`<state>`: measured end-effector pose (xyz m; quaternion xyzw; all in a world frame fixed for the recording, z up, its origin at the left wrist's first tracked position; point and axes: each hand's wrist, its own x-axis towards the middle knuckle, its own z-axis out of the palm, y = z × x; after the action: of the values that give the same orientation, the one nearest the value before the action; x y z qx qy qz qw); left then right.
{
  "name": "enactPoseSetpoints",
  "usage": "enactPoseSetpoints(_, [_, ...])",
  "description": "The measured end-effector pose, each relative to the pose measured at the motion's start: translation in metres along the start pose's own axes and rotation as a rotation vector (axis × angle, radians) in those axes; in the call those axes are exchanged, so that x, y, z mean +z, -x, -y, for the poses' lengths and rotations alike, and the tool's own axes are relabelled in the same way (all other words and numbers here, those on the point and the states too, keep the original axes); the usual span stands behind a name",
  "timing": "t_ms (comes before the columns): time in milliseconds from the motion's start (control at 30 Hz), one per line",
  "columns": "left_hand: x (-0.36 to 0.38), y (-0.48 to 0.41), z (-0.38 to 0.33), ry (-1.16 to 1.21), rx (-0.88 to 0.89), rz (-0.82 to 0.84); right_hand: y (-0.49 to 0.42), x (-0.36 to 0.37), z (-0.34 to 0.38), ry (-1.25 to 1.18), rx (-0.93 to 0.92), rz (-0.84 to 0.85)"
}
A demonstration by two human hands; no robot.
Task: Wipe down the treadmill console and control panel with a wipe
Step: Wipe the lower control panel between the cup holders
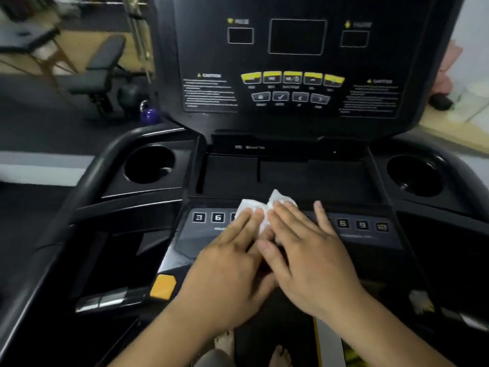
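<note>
Since the white wipe only cleans where it is pushed flat, I press it onto the middle of the control panel, between the numbered keys on either side. My left hand and right hand lie side by side on it, fingers straight and spread rather than curled round it, so the pressure goes down through the fingertips. From the head view, the upright console with its yellow buttons stands beyond the tray, well apart from both hands, and I cannot tell whether it has been wiped.
</note>
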<state>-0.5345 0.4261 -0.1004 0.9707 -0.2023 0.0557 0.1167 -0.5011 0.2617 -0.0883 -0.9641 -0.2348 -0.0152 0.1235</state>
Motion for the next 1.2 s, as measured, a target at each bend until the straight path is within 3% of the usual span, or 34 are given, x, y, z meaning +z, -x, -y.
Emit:
enactPoseSetpoints(200, [-0.015, 0.045, 0.046, 0.018, -0.248, -0.054, -0.047, 0.004, 0.068, -0.031, -0.202, 0.102])
enactPoseSetpoints(300, [-0.022, 0.059, 0.061, 0.138, -0.347, -0.084, -0.062, 0.005, 0.091, -0.034, -0.264, 0.118])
enactPoseSetpoints(433, [-0.023, 0.058, 0.065, 0.268, -0.338, -0.095, -0.072, 0.008, 0.101, -0.035, -0.256, 0.111])
enactPoseSetpoints(667, [-0.019, 0.024, 0.061, 0.243, -0.373, -0.084, -0.075, -0.005, 0.076, -0.006, -0.197, 0.078])
enactPoseSetpoints(900, [-0.017, 0.08, 0.055, 0.311, -0.434, -0.074, -0.074, 0.018, 0.114, 0.004, -0.366, 0.198])
enactPoseSetpoints(1000, [-0.011, 0.079, 0.045, 0.279, -0.452, -0.098, -0.064, 0.015, 0.103, 0.06, -0.435, 0.125])
enactPoseSetpoints(1067, [-0.013, 0.066, 0.044, 0.288, -0.47, -0.168, -0.077, 0.009, 0.092, 0.116, -0.459, 0.085])
enactPoseSetpoints(1200, [-0.021, 0.059, 0.062, 0.547, -0.658, -0.352, -0.112, 0.0, 0.091, 0.235, -0.513, 0.134])
